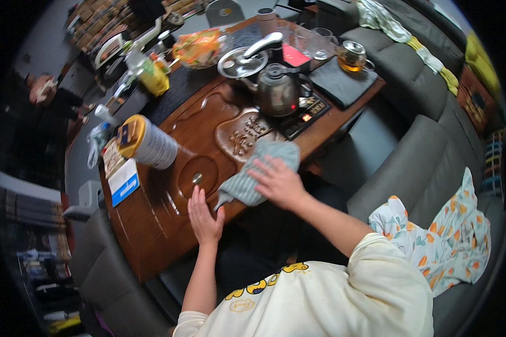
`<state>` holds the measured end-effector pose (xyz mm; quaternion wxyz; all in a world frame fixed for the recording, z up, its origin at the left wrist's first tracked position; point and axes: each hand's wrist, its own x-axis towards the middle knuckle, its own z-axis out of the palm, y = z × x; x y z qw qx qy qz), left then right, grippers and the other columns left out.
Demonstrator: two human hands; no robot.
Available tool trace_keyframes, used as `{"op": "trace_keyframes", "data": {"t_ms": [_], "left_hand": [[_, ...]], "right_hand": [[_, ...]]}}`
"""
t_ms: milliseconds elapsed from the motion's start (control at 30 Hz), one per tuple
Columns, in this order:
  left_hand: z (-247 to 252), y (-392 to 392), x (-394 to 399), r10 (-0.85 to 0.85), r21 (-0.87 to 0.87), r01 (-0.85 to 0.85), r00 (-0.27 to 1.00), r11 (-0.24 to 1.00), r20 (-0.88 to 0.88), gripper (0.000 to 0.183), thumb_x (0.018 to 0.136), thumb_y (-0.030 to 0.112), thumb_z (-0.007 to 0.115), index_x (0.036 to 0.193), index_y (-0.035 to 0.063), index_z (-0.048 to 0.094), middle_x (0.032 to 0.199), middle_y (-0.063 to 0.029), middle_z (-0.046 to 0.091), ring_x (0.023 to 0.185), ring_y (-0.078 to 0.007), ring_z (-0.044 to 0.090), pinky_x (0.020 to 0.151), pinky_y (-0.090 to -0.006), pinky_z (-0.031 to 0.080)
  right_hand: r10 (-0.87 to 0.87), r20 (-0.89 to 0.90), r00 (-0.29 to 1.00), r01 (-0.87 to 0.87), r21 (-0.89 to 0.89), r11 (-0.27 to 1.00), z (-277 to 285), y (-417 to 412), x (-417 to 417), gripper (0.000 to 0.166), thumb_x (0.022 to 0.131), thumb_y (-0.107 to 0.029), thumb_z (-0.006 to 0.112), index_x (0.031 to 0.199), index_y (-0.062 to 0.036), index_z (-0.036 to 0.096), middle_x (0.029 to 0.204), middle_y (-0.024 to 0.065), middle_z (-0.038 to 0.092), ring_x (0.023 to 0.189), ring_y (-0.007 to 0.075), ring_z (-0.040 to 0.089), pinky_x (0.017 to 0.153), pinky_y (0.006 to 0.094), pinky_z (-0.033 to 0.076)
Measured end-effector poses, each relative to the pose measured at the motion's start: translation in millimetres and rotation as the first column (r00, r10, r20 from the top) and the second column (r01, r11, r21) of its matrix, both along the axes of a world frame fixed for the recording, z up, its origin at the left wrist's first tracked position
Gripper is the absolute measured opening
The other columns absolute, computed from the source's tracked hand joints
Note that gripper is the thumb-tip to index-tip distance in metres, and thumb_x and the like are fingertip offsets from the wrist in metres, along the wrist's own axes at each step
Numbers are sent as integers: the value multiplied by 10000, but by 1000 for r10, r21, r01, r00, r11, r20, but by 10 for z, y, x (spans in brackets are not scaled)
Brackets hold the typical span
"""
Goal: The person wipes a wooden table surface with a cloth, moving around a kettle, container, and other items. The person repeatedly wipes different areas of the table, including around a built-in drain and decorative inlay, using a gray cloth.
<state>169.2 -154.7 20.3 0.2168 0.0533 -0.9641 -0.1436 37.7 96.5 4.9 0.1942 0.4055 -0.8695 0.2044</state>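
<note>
My right hand [280, 183] lies palm down on a grey-green striped cloth [240, 185], fingers spread over it. The cloth covers the front edge of a carved wooden tea table [152, 231], partly over a raised carving [240, 137]. My left hand [204, 219] is at the table's near edge, fingers extended, holding nothing. Just beyond its fingertips is a round recess with a small metal disc [197, 178]. Behind the cloth, a metal kettle [277, 92] rests on a black electric heating base [310, 118] with lit red indicators.
A large white can with a yellow lid [156, 145] stands left, beside a blue-and-white box [125, 185]. A glass teapot of amber tea [352, 57], glass mugs [320, 44] and a metal tray [242, 63] sit farther back. Grey sofas [396, 168] flank the table; another person [50, 92] is far left.
</note>
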Motion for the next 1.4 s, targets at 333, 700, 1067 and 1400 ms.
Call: {"op": "trace_keyframes", "data": {"t_ms": [333, 700, 1067, 1400], "left_hand": [[-1, 67, -59, 14, -66, -10, 998, 998, 61, 691, 1010, 507, 471, 1495, 17, 432, 1603, -173, 390, 1471, -354, 371, 1237, -505, 248], [29, 27, -18, -135, -167, 148, 987, 975, 86, 703, 903, 389, 648, 1475, 26, 460, 1574, -166, 428, 1460, -334, 395, 1222, -520, 276], [210, 1230, -853, -532, 87, 526, 845, 846, 56, 727, 896, 361, 711, 1544, 159, 451, 1647, -137, 316, 1517, -323, 313, 1242, -531, 205], [90, 314, -407, -369, 161, 337, 893, 928, 258, 650, 989, 440, 527, 1566, 158, 424, 1638, -145, 344, 1515, -360, 304, 1238, -544, 178]], "right_hand": [[-531, 90, 843, 534, -272, 801, -221, 1132, -946, 333, 874, -224, 665, 1154, -48, 708, 1337, 151, 632, 1317, 391, 512, 1163, 526, 353], [-9, 160, 987, 52, -266, 963, -85, 376, -13, 330, 844, -254, 727, 1140, -109, 736, 1328, 98, 650, 1308, 327, 554, 1137, 480, 414], [-631, 40, 775, 630, 37, 776, -224, 541, -641, 597, 993, -420, 564, 1485, -87, 510, 1605, 282, 319, 1464, 604, 207, 1186, 719, 144], [240, 190, 952, -261, 91, 961, -178, -850, 198, 693, 935, -407, 533, 1553, -114, 421, 1654, 200, 300, 1519, 517, 188, 1225, 655, 99]]}}
